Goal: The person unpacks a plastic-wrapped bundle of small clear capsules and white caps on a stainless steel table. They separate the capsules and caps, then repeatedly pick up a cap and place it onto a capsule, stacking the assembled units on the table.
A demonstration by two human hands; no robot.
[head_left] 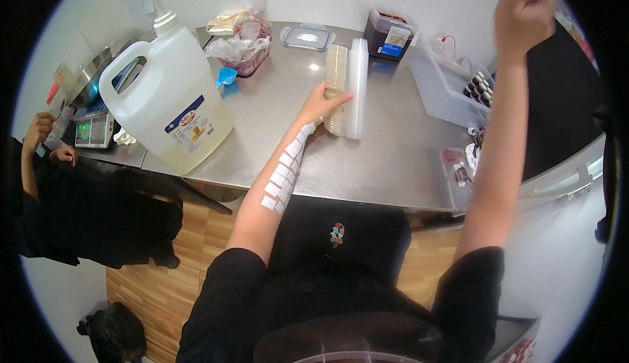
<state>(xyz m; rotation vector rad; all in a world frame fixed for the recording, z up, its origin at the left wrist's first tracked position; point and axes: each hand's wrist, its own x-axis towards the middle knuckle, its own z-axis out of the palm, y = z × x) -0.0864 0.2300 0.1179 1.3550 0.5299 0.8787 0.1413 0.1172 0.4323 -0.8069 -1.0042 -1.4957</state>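
My left hand (319, 106) is wrapped around a tall stack of beige-tinted plastic lids or shallow cups (335, 117) lying on the steel table. Its thumb reaches across toward a second stack of clear plastic containers (357, 91) close alongside. Rows of white square stickers (283, 174) cover my left forearm. High at the right, off the table, I hold up my right hand (524, 25) with its fingers closed. A pale bit of something shows at those fingers, too blurred to name.
On the steel table (367, 173) stand a large pump jug (190, 94), a bagged tub (244, 55), a blue scoop (227, 76), a grey-rimmed lid (308, 37), a dark-filled container (390, 32) and a clear bin (436, 88). Another person's hands (42, 127) are by a scale (94, 130).
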